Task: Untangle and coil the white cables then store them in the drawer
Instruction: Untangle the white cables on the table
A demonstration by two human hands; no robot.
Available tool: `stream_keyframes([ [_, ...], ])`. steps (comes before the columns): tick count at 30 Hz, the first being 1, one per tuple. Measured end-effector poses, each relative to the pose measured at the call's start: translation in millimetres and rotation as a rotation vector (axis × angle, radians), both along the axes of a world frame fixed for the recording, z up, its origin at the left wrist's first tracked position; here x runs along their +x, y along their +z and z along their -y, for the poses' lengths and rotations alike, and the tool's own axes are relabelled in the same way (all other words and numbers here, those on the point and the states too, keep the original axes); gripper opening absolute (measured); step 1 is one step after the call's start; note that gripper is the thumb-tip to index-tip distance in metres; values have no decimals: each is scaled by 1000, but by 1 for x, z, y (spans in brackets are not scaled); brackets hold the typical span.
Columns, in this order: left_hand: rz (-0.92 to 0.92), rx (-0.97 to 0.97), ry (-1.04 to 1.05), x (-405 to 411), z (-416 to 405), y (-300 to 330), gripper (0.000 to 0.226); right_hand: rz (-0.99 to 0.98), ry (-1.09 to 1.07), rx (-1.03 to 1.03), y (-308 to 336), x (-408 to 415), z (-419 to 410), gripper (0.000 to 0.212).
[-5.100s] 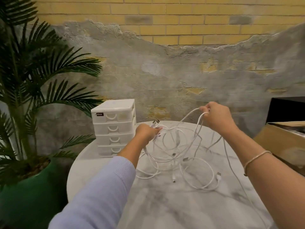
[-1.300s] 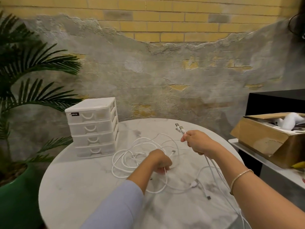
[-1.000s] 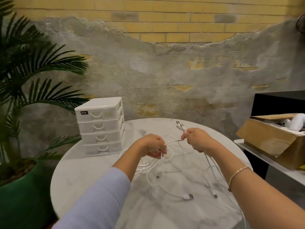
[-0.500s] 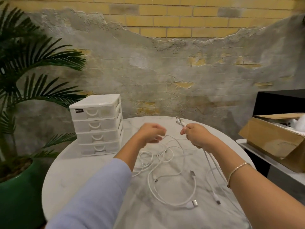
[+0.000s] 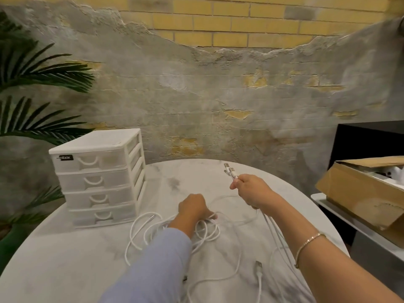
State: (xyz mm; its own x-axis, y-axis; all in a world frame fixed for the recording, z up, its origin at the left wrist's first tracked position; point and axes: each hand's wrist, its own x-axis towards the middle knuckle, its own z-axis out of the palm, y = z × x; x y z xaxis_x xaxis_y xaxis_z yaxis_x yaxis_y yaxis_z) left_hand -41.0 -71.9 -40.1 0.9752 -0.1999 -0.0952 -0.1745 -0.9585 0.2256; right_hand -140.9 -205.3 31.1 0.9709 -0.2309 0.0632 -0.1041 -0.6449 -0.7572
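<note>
From the head camera, the white cables [image 5: 205, 231] lie in a messy pile of loops on the round marble table [image 5: 65, 259]. The left hand [image 5: 193, 207] is down on the pile, with its fingers curled around some of the loops. The right hand [image 5: 251, 191] is lifted above the table and pinches a few cable ends tight (their plugs [image 5: 230, 171] stick up out of the fist). Those cables hang down from the right hand and off the near edge. One loose plug [image 5: 258, 265] lies flat on the table. The white drawer box [image 5: 98, 176] stands at the left of the pile, all four drawers closed. A cardboard box [image 5: 358, 193] sits on a shelf to the right.
</note>
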Motion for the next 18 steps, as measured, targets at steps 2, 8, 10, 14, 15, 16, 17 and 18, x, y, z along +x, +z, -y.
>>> stream_keyframes([
  [2, -14, -52, 31, 7, 0, -5, 41, -18, -9, -2, -2, 4, 5, 29],
  [8, 116, -276, -5, 11, -9, 18, 18, -14, -2, -38, 3, 9, 7, 29],
  [10, 212, -519, 13, 6, -12, 39, 13, 8, -2, -72, 9, 10, 4, 29],
  [14, 94, -999, -68, -11, -14, 88, 6, 115, -30, -134, 26, 9, -4, 32],
  [15, 16, -1101, -106, -17, -15, 98, 6, 155, -51, -150, 31, 9, -7, 33],
  [16, -54, -1179, -141, -23, -16, 106, 7, 204, -77, -177, 36, 8, -9, 33],
  [17, -104, -1219, -166, -29, -17, 112, 10, 258, -102, -214, 40, 8, -12, 33],
  [18, -141, -1237, -183, -33, -18, 115, 12, 310, -119, -248, 44, 8, -14, 32],
])
